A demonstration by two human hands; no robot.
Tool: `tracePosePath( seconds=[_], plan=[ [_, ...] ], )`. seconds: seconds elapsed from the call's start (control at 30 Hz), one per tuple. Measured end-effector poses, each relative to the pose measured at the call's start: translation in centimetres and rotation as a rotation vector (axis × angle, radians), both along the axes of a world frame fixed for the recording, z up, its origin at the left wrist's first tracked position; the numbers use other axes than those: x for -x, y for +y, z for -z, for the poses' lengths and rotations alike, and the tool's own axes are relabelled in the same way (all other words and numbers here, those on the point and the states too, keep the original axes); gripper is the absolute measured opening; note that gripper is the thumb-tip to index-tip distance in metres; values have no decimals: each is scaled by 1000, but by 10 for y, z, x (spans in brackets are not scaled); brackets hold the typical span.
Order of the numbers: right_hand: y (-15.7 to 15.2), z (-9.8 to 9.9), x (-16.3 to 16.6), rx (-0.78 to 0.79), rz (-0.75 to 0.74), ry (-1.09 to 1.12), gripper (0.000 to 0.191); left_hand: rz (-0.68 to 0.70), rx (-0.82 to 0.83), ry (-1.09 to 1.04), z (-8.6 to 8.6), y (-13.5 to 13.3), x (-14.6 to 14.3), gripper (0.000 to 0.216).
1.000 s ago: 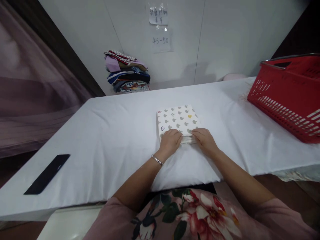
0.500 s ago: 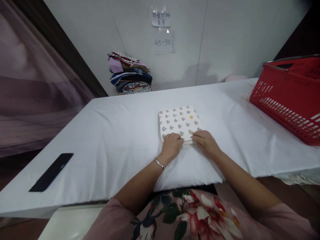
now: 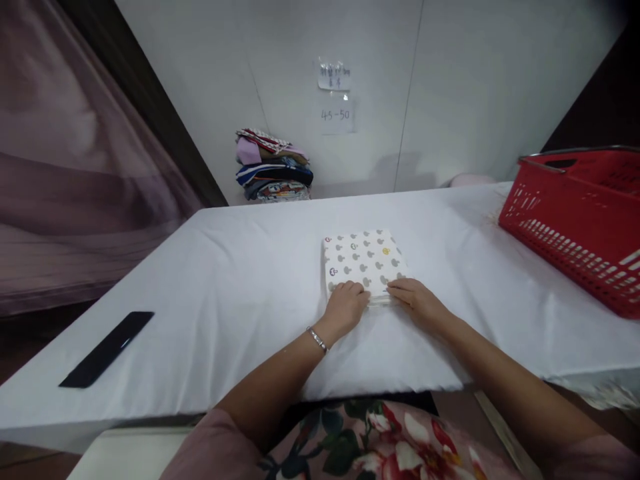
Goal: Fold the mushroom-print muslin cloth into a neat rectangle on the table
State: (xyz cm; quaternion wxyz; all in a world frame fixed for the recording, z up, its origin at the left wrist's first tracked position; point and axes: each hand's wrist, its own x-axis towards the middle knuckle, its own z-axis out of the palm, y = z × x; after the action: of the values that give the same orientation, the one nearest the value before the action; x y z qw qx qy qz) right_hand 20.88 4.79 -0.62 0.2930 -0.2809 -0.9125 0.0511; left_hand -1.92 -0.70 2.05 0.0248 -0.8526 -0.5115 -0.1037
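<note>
A cream cloth (image 3: 360, 261) with rows of small grey mushroom prints, a few of them in colour, lies folded into a thick, neat square on the white-covered table. At its near left corner, my left hand (image 3: 346, 308), with a silver bracelet on the wrist, has its fingers curled over the edge. My right hand (image 3: 416, 301) grips the near right corner in the same way, fingers on top. Between the hands the stacked layers of the near edge show. Both thumbs are mostly hidden.
A red plastic basket (image 3: 580, 227) stands at the table's right end. On the left lies a flat black object (image 3: 107, 350). Beyond the far edge is a pile of folded fabrics (image 3: 274, 167) against the wall. A white tablecloth (image 3: 240, 280) covers the table.
The view has tilted up slightly, so everything sits lower in the picture. Both hands stay at the near edge of the folded cloth, which looks unchanged.
</note>
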Motion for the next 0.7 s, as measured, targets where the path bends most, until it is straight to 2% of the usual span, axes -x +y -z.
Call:
tracePosePath(
  seconds=[0.2,0.33,0.43,0.57,0.7],
  plan=[
    [3,-16,3,55,-51,-70,28,41,-3,8,-4,2,2,17],
    [0,-23,9,46,-21,-138,29,44,-30,75,-3,2,-1,13],
    [-2,-20,12,-31,-7,-188,32,65,-48,115,-2,4,-4,8],
    [-1,-10,15,-148,21,-182,33,57,-26,143,-3,7,-6,12],
    [1,-3,14,-172,40,-163,31,60,12,106,-9,9,-3,15]
  ],
)
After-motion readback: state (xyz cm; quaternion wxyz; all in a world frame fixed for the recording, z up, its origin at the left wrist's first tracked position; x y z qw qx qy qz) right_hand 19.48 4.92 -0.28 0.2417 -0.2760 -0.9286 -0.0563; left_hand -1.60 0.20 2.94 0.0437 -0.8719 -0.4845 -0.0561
